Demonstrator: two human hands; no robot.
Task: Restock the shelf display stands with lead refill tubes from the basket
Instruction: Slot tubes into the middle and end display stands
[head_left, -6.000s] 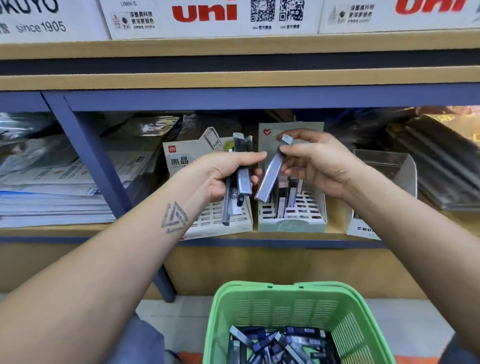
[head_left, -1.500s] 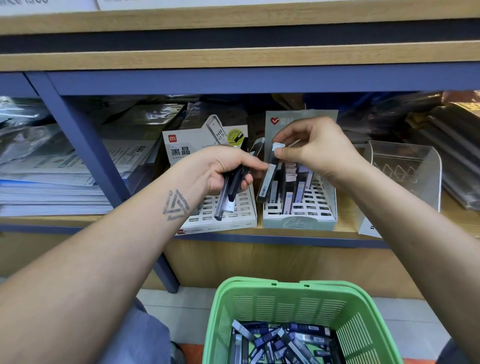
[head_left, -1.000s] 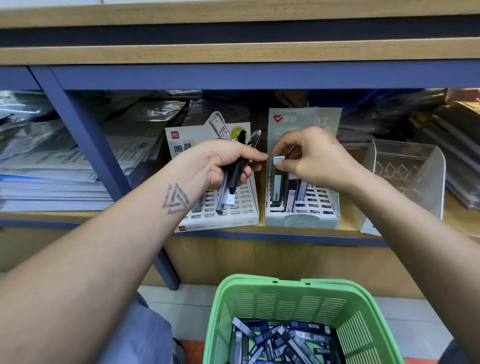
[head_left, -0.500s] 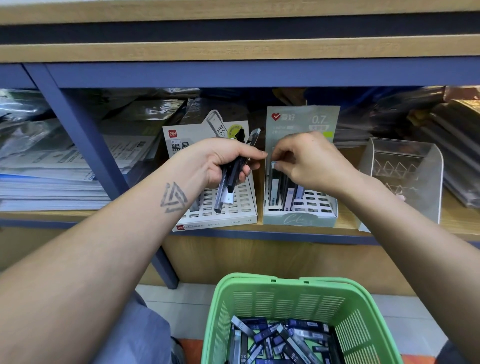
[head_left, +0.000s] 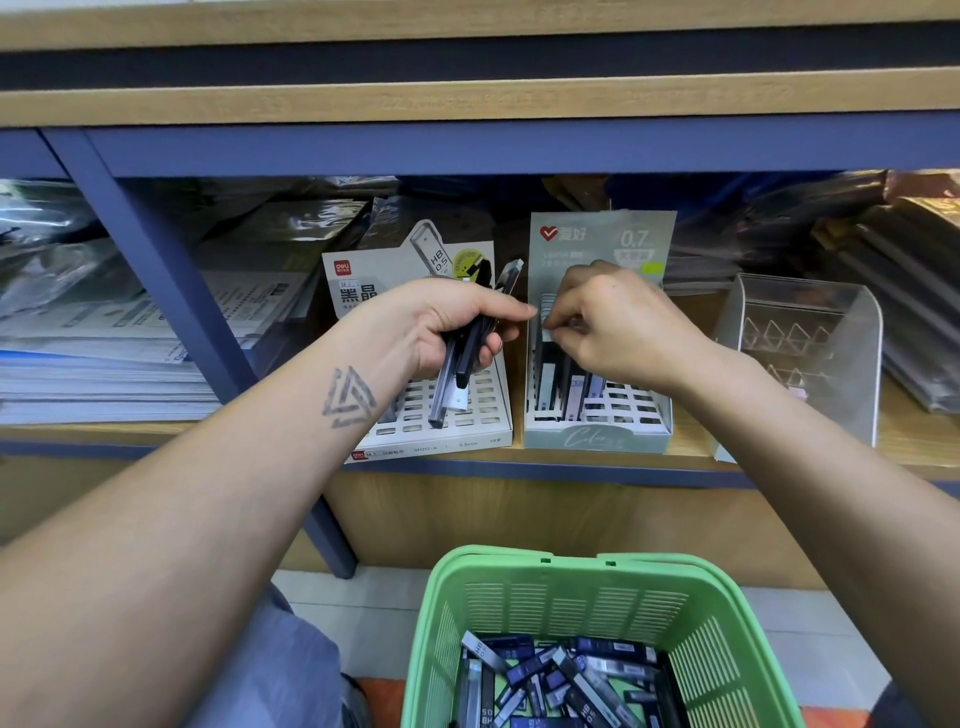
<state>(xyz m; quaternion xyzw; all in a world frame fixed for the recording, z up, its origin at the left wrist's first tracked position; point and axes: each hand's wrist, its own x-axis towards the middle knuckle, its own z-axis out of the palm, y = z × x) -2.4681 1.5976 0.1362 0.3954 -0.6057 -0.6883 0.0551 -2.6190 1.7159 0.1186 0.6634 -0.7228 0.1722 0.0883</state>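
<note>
1. Wooden shelf (head_left: 779, 452) on a blue frame (head_left: 156, 270); tiled floor below.
2. Two stands side by side on the shelf: white stand (head_left: 457, 415), green stand (head_left: 597, 436); clear stand (head_left: 800, 358) further right.
3. Stacked papers (head_left: 104, 364) at left.
4. Left hand (head_left: 447, 332) curled round several tubes (head_left: 462, 358) over the white stand.
5. Right hand (head_left: 618, 327) pinching a tube top (head_left: 546, 317) in the green stand.
6. Green basket (head_left: 571, 587) below, holding loose tubes.
</note>
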